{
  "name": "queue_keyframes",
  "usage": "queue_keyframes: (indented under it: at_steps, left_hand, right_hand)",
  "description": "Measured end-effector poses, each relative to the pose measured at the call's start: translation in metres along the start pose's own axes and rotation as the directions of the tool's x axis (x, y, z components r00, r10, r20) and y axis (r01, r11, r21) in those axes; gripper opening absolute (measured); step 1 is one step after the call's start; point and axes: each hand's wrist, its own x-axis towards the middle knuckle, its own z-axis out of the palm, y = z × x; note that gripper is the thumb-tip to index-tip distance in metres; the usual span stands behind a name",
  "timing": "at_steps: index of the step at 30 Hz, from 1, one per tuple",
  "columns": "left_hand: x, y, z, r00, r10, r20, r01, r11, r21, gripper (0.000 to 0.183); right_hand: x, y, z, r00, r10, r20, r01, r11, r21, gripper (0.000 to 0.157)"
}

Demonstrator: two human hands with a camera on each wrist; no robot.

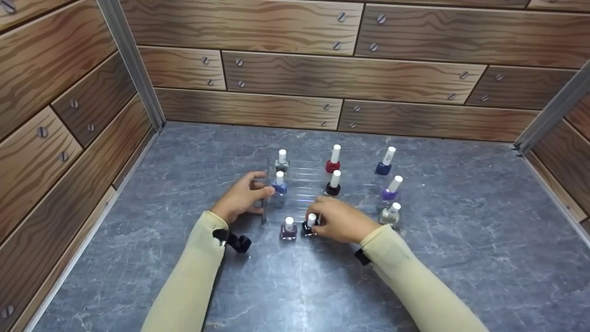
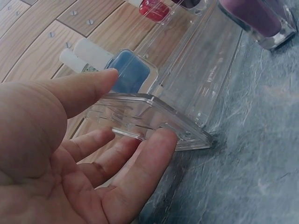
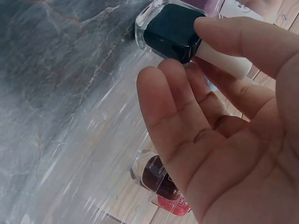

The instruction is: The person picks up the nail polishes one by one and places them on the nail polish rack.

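Observation:
My left hand (image 1: 242, 196) holds the left end panel of a clear plastic rack (image 2: 154, 109), thumb over its top edge and fingers outside. The thumb tip is beside a blue nail polish bottle (image 2: 131, 72) standing in the rack. In front of the rack, my right hand (image 1: 343, 219) pinches a very dark nail polish bottle (image 3: 170, 30) with a white cap, thumb against its side. Its other fingers partly hide behind it in the head view. Just left of it stands a dark purple bottle (image 1: 289, 231) on the table.
Farther back in the rack are a glittery clear bottle (image 1: 282, 165), a red one (image 1: 333, 166) and a near-black one (image 1: 333, 188). To the right stand navy (image 1: 383, 168), violet (image 1: 389, 193) and clear (image 1: 390, 215) bottles. Wood-patterned walls (image 1: 276, 74) enclose the grey marbled table (image 1: 461, 230).

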Motion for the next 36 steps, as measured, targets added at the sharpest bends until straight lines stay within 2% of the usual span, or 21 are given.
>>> queue_keyframes:
  at_steps: [5,11,16,20,23,25,31,36]
  left_hand:
    - [0.001,-0.001,0.001,1.0,0.0,0.008,0.0,1.0,-0.017,0.068]
    - [0.002,-0.005,-0.001,1.0,-0.004,0.004,0.004,1.0,-0.018,0.068]
    - [0.003,-0.009,-0.002,1.0,-0.01,-0.003,0.009,1.0,-0.028,0.068]
    - [0.003,-0.011,-0.002,1.0,-0.014,-0.008,0.014,0.999,-0.034,0.068]
    - [0.003,-0.01,-0.001,1.0,-0.02,-0.009,0.02,0.999,-0.035,0.068]
    - [0.003,-0.009,0.0,1.0,-0.023,-0.002,0.023,0.999,-0.033,0.069]
    - [0.004,-0.006,0.0,1.0,-0.018,0.01,0.018,1.0,-0.022,0.07]
    - [0.001,-0.003,-0.003,1.0,-0.016,-0.001,0.016,1.0,-0.015,0.068]
  right_hand:
    - [-0.003,0.002,0.003,1.0,0.013,0.014,-0.013,1.0,-0.003,0.019]
    - [-0.008,0.005,0.003,0.999,-0.037,0.004,0.037,0.999,-0.002,0.015]
    - [-0.018,0.01,-0.01,0.999,0.004,-0.043,0.003,0.988,0.154,0.014]
    - [-0.03,0.019,-0.025,0.99,0.014,-0.138,0.036,0.936,0.35,0.013]
    - [-0.04,0.027,-0.034,0.973,0.04,-0.228,0.07,0.888,0.454,0.015]
    - [-0.047,0.03,-0.039,0.954,0.075,-0.291,0.084,0.863,0.498,0.016]
    - [-0.053,0.035,-0.048,0.881,0.147,-0.451,0.137,0.832,0.538,0.017]
    - [-0.048,0.035,-0.051,0.848,0.184,-0.498,0.142,0.825,0.547,0.019]
